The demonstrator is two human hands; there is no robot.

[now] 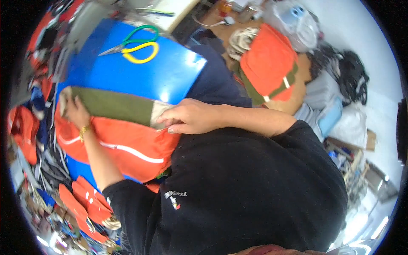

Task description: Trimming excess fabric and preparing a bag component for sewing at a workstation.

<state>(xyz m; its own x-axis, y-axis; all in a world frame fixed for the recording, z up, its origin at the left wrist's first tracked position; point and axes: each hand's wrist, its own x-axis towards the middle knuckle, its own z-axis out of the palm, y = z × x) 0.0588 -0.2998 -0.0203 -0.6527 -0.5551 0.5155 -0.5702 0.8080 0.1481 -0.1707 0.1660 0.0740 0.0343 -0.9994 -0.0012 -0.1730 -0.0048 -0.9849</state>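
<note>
In front of me lies an orange fabric piece (136, 142) with a white stripe and a wide olive-green band (114, 106) along its far edge. Both ends of the band are beige. My right hand (193, 117) is closed on the band's right beige end (158, 114), pinching it between thumb and fingers. At the other end, my left hand (77, 112), with a gold-coloured bracelet at the wrist, rests on the cloth with fingers stretched out and slightly blurred. Scissors (135, 47) with one green and one yellow handle lie beyond the band.
A glossy blue board (170, 63) lies under the work and the scissors. Dark navy cloth (216, 78) sits to its right. Farther right are another orange and olive piece (268, 61), a coil of beige strap (241, 42) and plastic bags (293, 23). More orange pieces (87, 202) lie at lower left.
</note>
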